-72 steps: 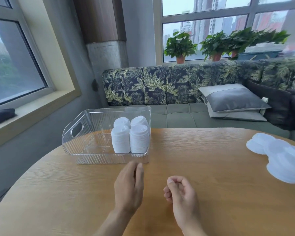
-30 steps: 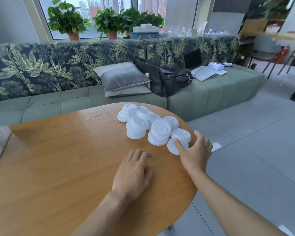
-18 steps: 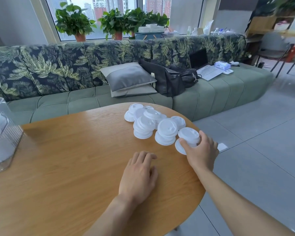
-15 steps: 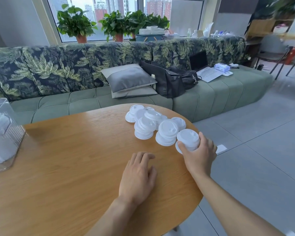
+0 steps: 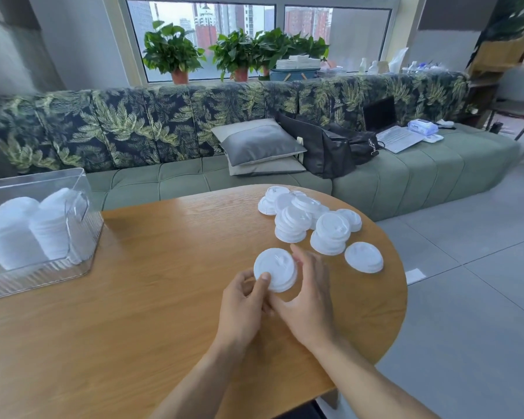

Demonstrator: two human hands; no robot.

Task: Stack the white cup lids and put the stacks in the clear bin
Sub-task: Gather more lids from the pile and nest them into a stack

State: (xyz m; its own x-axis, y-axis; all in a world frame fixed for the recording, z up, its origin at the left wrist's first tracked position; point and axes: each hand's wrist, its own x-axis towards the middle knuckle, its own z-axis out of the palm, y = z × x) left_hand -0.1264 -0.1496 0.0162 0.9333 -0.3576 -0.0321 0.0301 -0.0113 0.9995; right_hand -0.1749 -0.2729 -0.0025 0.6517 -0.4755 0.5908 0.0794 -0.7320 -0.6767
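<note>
We hold one white lid [image 5: 274,269] at the table [image 5: 118,313].
Our left hand [image 5: 242,302] pinches its rim; right hand [image 5: 310,297] cups its side.

At frame centre, a left hand [image 5: 242,300] and right hand [image 5: 310,297] are holding a white lid [image 5: 275,269] above a wooden table [image 5: 133,328]. Loose lids [image 5: 309,219] are lying upper right of them, and a clear bin [image 5: 85,246] is holding stacks [image 5: 28,231] at the left edge.

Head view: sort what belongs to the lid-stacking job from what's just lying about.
Job: held lid, in left hand and right hand; loose lids; single lid; stacks in clear bin.
Lying about: grey cushion, black bag, laptop, potted plants.
</note>
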